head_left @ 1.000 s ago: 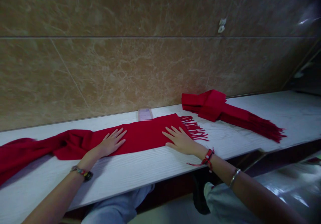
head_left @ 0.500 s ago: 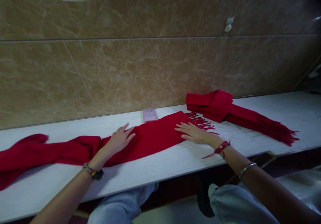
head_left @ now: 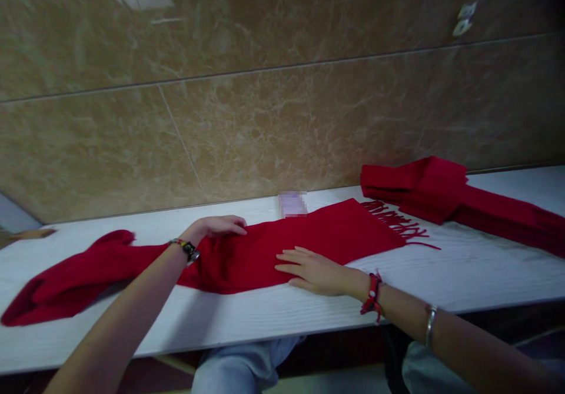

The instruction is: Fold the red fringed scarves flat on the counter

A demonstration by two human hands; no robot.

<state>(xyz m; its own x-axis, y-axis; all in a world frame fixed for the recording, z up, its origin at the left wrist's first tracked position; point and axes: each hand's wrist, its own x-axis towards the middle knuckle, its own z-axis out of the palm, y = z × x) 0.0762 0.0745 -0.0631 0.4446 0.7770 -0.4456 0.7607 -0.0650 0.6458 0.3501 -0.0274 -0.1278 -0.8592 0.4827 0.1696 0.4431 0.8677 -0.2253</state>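
A long red scarf [head_left: 265,247] with a fringed end lies stretched along a white table [head_left: 273,314]. My left hand [head_left: 216,227] rests on the scarf's far edge near the wall, fingers together and slightly curled over the cloth. Flat on the scarf's near edge lies my right hand [head_left: 311,269], open, fingers stretched out and pointing left. The scarf's left part [head_left: 75,276] is bunched and wrinkled.
A second red scarf [head_left: 445,194], folded and tied, lies at the right on the table. A small pale blurred card [head_left: 292,203] stands against the brown marble wall [head_left: 282,106]. My knees in grey trousers [head_left: 241,367] show under the table edge.
My right hand slid left along the scarf from the fringe toward the middle. My left hand moved up to the far edge. The view shifted left.
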